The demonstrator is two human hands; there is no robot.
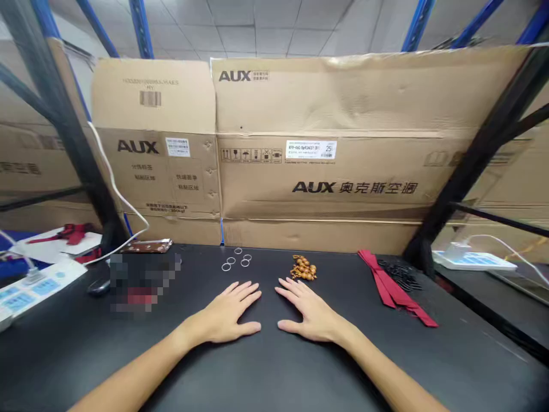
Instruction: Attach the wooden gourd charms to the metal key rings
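My left hand [231,313] lies on the black table [266,366] with its fingers spread, holding nothing. Facing it, my right hand [309,312] also rests open, its fingers apart. Beyond my left fingertips are several thin silvery rings [246,262]. A small pile of glossy brown gourd-shaped beads [304,268] sits just past my right fingertips. Farther right, red ribbon strips [397,289] lie slanted beside a bundle of black cords [401,274].
Cardboard panels [317,171] stand along the table's back edge. A blurred patch [141,280] covers something at left, near a black mouse [99,287]. White power strips [34,292] lie at both sides, with a white cable [115,186] hanging at left.
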